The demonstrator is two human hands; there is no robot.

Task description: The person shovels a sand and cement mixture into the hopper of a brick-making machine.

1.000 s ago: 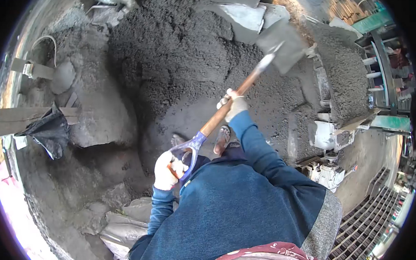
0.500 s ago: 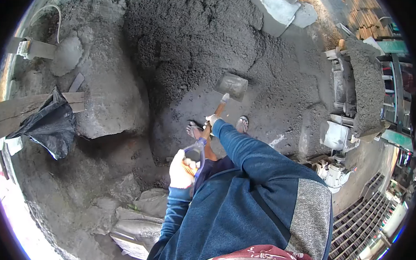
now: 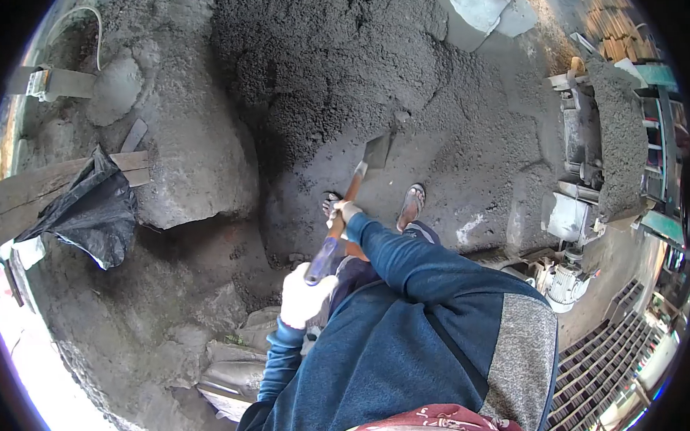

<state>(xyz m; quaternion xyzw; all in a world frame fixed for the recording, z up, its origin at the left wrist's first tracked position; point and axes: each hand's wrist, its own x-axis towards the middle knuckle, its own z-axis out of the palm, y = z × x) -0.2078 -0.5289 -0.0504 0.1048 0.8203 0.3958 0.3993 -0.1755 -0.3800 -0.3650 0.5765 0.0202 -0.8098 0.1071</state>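
Observation:
A shovel (image 3: 353, 187) slants up and away from my body, with a brown shaft and a purple grip at its near end. Its grey blade (image 3: 376, 151) lies turned partly edge-on by the border of a heap of wet, dark grey mix (image 3: 332, 71). My left hand (image 3: 302, 294), in a white glove, is closed round the purple grip. Farther down the shaft, my right hand (image 3: 346, 214) is wrapped round the wood. My feet in sandals (image 3: 411, 204) stand on either side of the shaft, on the grey-smeared floor.
To the left bulges a big grey mound (image 3: 183, 137), beside a wooden plank (image 3: 63, 187) draped with black plastic (image 3: 94, 213). At right stands a machine with a motor (image 3: 566, 287) and a mix-coated belt (image 3: 620, 137). A pale sack-like piece (image 3: 474, 6) lies at the far edge.
The shovel blade has turned from lying flat to a tilted, narrower view. The handle's grip has rotated in my left hand. My right foot has shifted, and the view has moved slightly.

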